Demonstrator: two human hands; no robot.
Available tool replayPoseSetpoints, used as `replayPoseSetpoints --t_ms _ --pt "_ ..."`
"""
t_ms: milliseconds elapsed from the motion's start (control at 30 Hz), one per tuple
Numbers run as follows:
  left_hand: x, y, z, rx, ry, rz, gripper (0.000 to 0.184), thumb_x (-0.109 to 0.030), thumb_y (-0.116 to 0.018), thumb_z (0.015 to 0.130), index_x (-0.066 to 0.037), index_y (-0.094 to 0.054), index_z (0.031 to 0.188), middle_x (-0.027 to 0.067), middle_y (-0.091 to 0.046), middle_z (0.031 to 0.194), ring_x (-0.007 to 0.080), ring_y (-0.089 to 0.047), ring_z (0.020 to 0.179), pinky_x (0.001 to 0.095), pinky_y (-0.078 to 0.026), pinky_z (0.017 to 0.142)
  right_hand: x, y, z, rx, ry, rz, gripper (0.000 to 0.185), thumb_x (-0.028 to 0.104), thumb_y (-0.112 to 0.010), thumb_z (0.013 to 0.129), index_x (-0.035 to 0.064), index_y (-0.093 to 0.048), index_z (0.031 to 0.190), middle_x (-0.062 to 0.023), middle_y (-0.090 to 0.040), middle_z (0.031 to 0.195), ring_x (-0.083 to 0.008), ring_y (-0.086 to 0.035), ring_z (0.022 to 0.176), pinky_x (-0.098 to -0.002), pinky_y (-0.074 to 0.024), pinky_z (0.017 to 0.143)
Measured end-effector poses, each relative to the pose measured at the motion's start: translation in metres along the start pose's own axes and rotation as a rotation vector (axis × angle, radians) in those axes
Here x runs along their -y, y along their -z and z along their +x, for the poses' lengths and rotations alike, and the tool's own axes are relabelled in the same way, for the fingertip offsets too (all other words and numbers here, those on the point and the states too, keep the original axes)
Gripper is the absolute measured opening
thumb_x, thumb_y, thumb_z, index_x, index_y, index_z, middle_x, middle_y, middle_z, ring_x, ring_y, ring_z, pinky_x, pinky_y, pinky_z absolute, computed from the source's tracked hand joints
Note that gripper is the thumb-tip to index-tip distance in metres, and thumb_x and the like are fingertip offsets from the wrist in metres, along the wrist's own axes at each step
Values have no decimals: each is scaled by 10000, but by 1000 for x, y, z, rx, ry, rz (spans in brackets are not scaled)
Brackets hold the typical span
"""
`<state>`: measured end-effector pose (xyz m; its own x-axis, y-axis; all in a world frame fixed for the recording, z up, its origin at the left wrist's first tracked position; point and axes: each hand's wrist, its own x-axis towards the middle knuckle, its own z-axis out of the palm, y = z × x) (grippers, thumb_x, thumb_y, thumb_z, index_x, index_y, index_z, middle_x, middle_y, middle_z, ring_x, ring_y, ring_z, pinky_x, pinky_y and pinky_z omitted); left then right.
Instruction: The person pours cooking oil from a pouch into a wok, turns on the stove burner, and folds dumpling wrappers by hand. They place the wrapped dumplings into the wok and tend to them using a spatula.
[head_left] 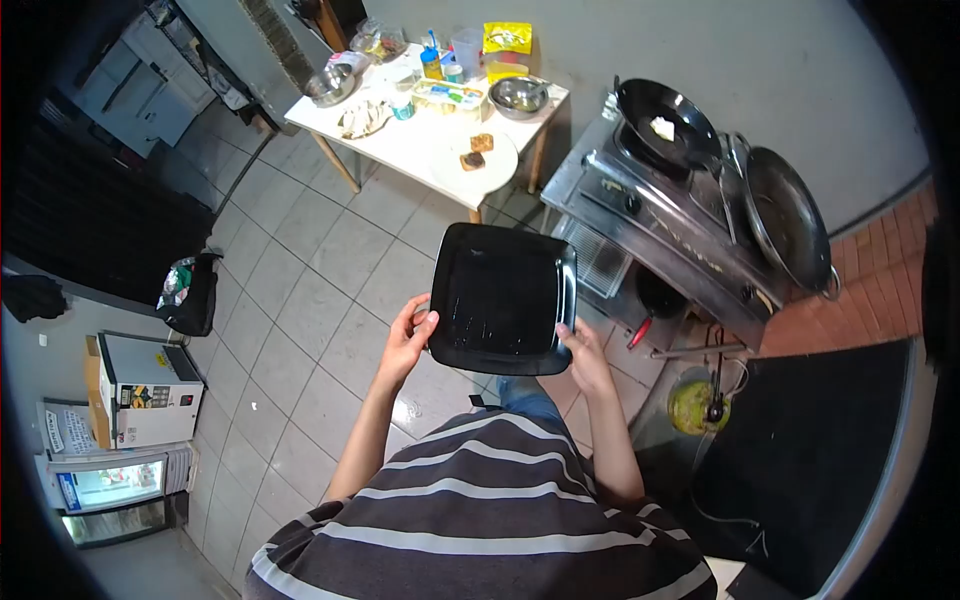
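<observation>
A black, square plate (503, 298) with rounded corners is held in front of my body, its shiny top facing me. Small light specks or drops show on its surface. My left hand (408, 335) grips the left edge, thumb on the rim and the other fingers partly behind it. At the lower right edge, my right hand (585, 357) has its thumb on the rim; its other fingers are mostly hidden under the plate. Beyond it, two browned pieces of bread (472, 161) lie on a round white plate (500, 177) at the table's near corner.
The white table (410, 150) carries metal bowls (519, 96), a cloth (364, 119), an egg carton-like tray (448, 99) and a yellow bag (507, 38). To the right, a stove (640, 200) bears a wok (665, 122) with something white inside, and a second large pan (788, 220).
</observation>
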<state>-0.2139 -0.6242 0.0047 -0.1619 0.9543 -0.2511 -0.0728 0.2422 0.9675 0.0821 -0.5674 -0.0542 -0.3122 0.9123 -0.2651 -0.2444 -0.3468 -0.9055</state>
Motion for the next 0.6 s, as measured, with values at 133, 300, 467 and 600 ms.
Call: replayPoseSetpoints --t_ms 133,300,467,600 --pt "-15 5 46 -100 50 -26 412 -260 -576 971 -71 -487 1326 34 -629 1002 95 -586 861 264 -477 725 23 -22 56 -7 -167 183 219 130 -548 977 21 -597 1161 -19 -637 1018 -94 -618 881 -232 -508 741" --pt "-35 32 84 -162 163 13 415 -273 -570 970 -85 -490 1331 44 -623 1021 109 -590 847 294 -513 735 32 -34 137 148 -290 176 247 144 -543 979 28 -583 1194 -40 -646 1046 -112 -640 882 -249 -553 672" --pt "-18 78 133 -242 189 -119 381 -269 -546 980 -91 -501 1315 31 -624 1023 87 -590 810 295 -531 743 38 -72 204 179 -332 141 293 160 -552 977 39 -548 1244 -63 -642 1083 -150 -625 986 -307 -558 745" --pt "-24 129 192 -208 177 -166 363 -283 -513 996 -94 -514 1306 9 -626 1022 84 -605 826 279 -522 746 20 -112 257 157 -422 157 323 143 -543 979 46 -518 1287 -72 -631 1124 -176 -617 1027 -359 -576 759"
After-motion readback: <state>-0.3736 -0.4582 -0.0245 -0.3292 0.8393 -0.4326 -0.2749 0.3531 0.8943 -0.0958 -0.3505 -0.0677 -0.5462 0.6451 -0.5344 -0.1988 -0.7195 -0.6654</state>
